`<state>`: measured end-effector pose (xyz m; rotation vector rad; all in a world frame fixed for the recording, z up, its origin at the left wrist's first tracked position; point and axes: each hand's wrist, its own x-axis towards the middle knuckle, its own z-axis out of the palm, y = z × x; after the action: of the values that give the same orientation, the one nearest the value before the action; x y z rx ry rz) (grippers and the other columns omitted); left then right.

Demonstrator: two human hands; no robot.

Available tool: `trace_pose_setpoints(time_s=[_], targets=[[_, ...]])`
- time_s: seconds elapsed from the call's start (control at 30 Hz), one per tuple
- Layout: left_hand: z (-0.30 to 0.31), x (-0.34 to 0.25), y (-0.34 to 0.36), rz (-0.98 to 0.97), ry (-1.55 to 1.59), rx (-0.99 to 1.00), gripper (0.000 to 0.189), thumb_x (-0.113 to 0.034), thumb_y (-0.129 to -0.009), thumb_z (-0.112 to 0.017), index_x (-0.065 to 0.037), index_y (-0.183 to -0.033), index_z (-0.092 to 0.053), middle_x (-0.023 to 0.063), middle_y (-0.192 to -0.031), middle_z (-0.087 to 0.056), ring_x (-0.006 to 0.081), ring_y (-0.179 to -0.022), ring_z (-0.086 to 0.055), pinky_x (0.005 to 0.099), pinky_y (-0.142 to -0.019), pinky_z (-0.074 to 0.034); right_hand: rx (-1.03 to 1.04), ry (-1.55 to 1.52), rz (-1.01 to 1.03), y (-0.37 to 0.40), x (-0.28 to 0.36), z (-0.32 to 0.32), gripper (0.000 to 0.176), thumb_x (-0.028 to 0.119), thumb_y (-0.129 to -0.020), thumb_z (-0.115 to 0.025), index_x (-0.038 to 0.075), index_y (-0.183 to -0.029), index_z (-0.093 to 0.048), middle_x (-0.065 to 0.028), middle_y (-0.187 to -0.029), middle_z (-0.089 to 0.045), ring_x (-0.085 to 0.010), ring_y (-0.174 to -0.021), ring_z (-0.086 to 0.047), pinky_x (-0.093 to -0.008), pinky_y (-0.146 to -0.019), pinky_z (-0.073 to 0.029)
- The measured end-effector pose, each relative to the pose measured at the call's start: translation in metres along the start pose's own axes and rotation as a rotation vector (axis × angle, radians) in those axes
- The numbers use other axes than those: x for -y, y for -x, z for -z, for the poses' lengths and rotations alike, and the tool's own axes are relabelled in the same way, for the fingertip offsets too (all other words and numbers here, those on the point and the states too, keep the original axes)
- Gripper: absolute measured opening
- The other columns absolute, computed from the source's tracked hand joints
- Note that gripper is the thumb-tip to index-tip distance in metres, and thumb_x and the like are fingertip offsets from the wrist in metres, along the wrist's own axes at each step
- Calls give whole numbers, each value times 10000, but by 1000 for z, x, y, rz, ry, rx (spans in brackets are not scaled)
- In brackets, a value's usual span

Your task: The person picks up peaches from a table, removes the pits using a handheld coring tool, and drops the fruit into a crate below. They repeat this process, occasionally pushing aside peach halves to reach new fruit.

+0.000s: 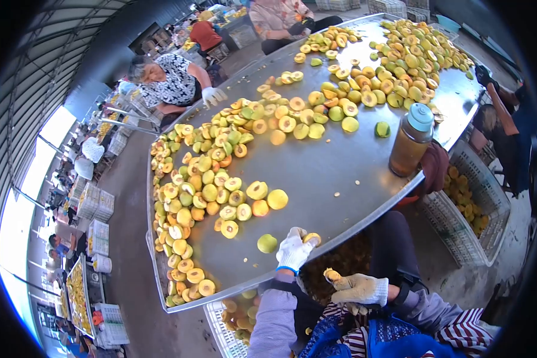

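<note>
My left hand (293, 249), in a white glove, rests at the near edge of the metal table (328, 173) and holds a halved yellow fruit (311, 238). A whole green-yellow fruit (267, 243) lies on the table just left of that hand. My right hand (359, 290), in a tan glove, is below the table edge over my lap and grips a small tool with a fruit pit (330, 275) at its tip. Heaps of halved yellow fruit (200, 185) cover the table's left side and far end.
A brown bottle with a blue cap (411, 140) stands at the table's right edge. White crates of fruit (468, 206) sit on the floor at right, another crate (230, 325) below me. A person in a patterned top (173, 80) works across the table; others sit further off.
</note>
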<state>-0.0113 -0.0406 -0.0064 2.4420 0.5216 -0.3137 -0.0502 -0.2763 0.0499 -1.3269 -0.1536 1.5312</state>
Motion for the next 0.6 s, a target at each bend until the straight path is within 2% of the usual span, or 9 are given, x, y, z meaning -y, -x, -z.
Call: trace_pose_setpoints(time_s=[0.03,0.2,0.27,0.33,0.37,0.4,0.43,0.5,0.6], targets=[[-2,9,0,17,155,-35,472,-432,-818,-734,-78,-1100,-601,132,-956,-700,310,-966,-674,408,-831,-533,21,11,18,-4,-5,0,244,322,-939,-637,88,-905,-576,-32,-582,-598,-104,-406,-558,-220,-373,-449],[35,-18,58,-135,1363,139,521,-260,-881,-745,-12,-1266,-496,87,-1095,-631,164,-948,-637,271,-784,-551,-28,137,33,-1,0,0,228,295,-943,-631,72,-934,-585,-6,-653,-612,-98,-492,-579,-242,-474,-480],[34,-24,75,-323,1161,228,622,-291,-866,-758,-24,-1352,-475,148,-1201,-614,226,-1072,-624,318,-879,-537,-84,273,95,1,12,-6,216,277,-942,-626,65,-953,-586,11,-690,-611,-91,-557,-594,-248,-539,-495],[41,-33,89,-442,320,-21,531,-313,-868,-744,-22,-1271,-559,153,-1221,-634,245,-1084,-637,341,-923,-515,-168,269,381,-8,-6,-8,210,254,-911,-665,69,-980,-592,32,-716,-593,-70,-617,-582,-246,-589,-480],[45,-44,98,-204,324,-117,447,-320,-873,-726,-10,-1176,-617,146,-1217,-652,241,-1064,-656,354,-934,-505,-265,346,456,-5,-8,-10,218,257,-905,-677,74,-988,-594,32,-722,-592,-62,-620,-575,-241,-583,-473],[40,-39,96,-151,385,-222,416,-293,-867,-730,-17,-1145,-590,134,-1127,-678,253,-987,-677,342,-883,-533,-365,417,522,0,-10,-12,227,261,-899,-690,78,-996,-596,32,-728,-591,-55,-624,-569,-236,-577,-466],[28,-23,88,-135,841,-171,399,-279,-864,-731,-25,-1125,-568,140,-1114,-669,253,-964,-677,337,-840,-550,-316,191,268,23,18,-25,255,282,-891,-714,86,-999,-593,38,-738,-592,-47,-622,-558,-222,-565,-448],[32,-29,99,-9,1493,-87,330,-177,-823,-684,-75,-1108,-554,154,-1140,-630,230,-842,-662,308,-662,-556,-281,235,439,24,15,-25,271,297,-886,-730,87,-994,-598,38,-695,-603,-53,-585,-579,-217,-539,-460],[32,-36,112,-84,1694,9,347,-171,-807,-665,-56,-1115,-556,165,-1196,-601,235,-830,-656,309,-648,-555,-206,111,435,26,21,-34,273,277,-891,-733,61,-972,-586,17,-666,-622,-61,-573,-607,-224,-527,-491]])
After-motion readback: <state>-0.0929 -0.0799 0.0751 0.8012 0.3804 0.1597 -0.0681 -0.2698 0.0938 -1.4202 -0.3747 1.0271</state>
